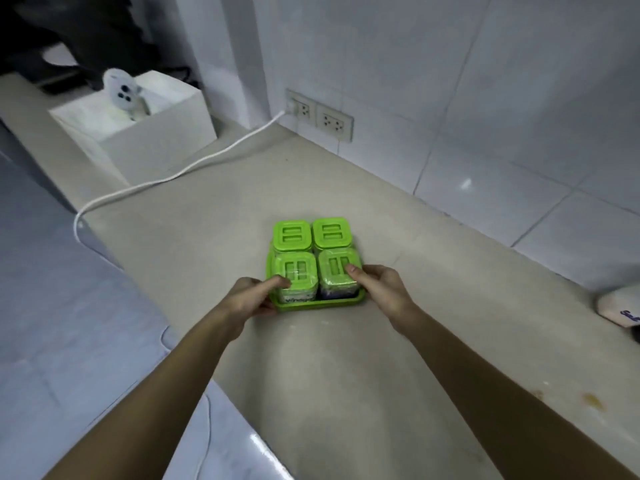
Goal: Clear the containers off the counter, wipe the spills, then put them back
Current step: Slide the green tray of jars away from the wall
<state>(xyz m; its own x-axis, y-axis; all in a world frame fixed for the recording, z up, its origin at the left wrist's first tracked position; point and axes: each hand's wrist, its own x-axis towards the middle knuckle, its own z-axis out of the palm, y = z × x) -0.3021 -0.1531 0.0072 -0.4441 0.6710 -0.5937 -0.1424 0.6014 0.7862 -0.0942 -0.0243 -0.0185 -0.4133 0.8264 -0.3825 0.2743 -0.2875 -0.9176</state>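
**Both hands on the tray of jars, at the counter's near edge**

The person's left hand (pixel 258 295) and right hand (pixel 379 289) grip opposite sides of a green tray (pixel 322 303) that carries four green-lidded jars (pixel 313 258) packed two by two. Each hand is curled closed around its side of the tray, thumb lying on the lid of the nearest jar, fingers tucked under or against the rim where they cannot be seen. The tray sits between the hands, resting on or just above the counter (pixel 346 375); which of the two cannot be told.

Yellowish spots (pixel 594 401) mark the counter well to the right of the right forearm, so the wiping looks not yet done. That suggests the step in hand is the clearing: taking the whole set away in one lift.

The next move calls for a level, two-handed lift, thumbs pressing the front jars down so none tips, then a carry to some spot off this stretch of counter. A white cord (pixel 180 171) trails across the surface beyond the left hand, and a white pouch (pixel 620 306) lies far out past the right hand; both are well apart from the tray and should not catch it.
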